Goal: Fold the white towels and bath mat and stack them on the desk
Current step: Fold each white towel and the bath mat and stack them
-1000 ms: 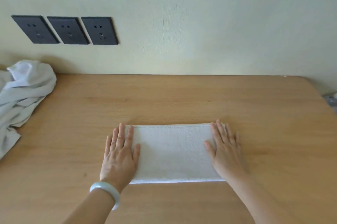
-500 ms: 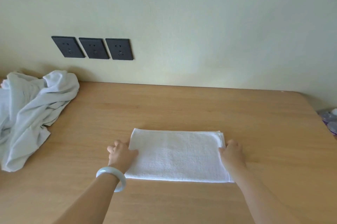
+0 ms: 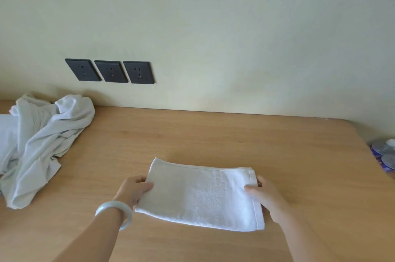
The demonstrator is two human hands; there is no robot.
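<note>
On the desk (image 3: 235,138), left hand (image 3: 136,191) and right hand (image 3: 265,197) grip one folded towel (image 3: 198,195); a crumpled heap (image 3: 42,140) far left awaits folding.

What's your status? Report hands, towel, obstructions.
Left hand and right hand grip towel by its ends. Towel folded. Crumpled pile far left, not in the way.

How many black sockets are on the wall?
3. They sit side by side in one row on the wall behind the desk: the left socket, the middle socket and the right socket, above the crumpled towel pile. None seem hidden.
</note>
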